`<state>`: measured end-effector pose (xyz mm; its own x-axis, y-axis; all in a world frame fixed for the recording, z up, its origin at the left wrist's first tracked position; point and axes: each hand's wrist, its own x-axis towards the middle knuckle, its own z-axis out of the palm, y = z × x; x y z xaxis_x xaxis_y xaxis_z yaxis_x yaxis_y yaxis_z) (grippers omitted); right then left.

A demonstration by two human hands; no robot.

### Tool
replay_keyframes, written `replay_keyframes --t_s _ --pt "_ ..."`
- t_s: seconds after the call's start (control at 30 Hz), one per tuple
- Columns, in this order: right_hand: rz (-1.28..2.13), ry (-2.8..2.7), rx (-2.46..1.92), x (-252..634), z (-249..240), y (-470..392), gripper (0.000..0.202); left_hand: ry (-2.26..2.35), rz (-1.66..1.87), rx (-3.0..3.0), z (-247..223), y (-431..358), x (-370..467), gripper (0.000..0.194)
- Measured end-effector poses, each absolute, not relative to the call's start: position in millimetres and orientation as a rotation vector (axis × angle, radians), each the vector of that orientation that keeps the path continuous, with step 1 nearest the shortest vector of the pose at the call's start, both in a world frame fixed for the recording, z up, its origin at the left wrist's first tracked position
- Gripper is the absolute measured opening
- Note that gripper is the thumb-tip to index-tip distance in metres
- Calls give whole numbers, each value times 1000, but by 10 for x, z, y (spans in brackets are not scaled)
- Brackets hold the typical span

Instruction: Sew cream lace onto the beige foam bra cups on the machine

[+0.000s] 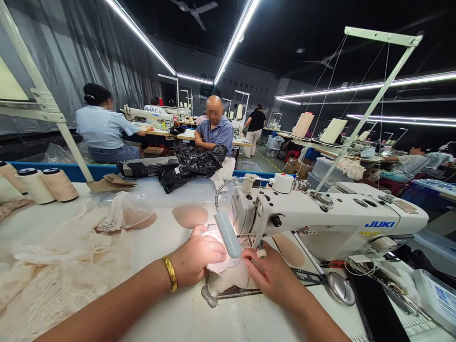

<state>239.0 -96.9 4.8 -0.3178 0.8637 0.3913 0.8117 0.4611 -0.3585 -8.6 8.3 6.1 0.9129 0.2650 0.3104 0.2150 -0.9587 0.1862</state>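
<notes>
Under the head of a white sewing machine [335, 223] lies a pale pink fabric piece [218, 267], brightly lit by a grey gooseneck lamp [228, 235]. My left hand [199, 256], with a gold bracelet at the wrist, closes its fingers on the fabric's left side. On the right of the needle area my right hand [270, 273] has its thumb and index finger together at the fabric's edge. The lamp hides the needle and part of the fabric. Beige oval pads [190, 216] rest behind the left hand and beyond the right one.
Cream lace fabric [67, 266] spreads over the left of the table, near thread cones [59, 184]. A black plastic bag [194, 166] lies at the back. On the right are a silver computer mouse [341, 288], a black phone [377, 308] and a plastic box [436, 297]. Other people sit beyond.
</notes>
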Motion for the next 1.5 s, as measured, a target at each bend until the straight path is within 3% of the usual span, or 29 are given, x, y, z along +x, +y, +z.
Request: replay_keyframes --t_s 0.47,1.0,1.23,1.37,1.5 --pt "201 -2033 -1401 2393 -1 -957 22 420 527 2925 8 33 -87 32" --pt "187 -2025 -1400 2400 -32 -970 21 475 578 3046 -27 -24 -115 44" --pt "171 -2170 -1371 2389 -10 -990 22 518 552 3085 -39 -138 -135 29" --pt "233 -2303 -1340 2351 7 -1014 22 502 494 3136 55 -305 -123 5" --pt "317 -2409 -1264 2306 3 -1032 20 458 482 3169 107 -443 -110 8"
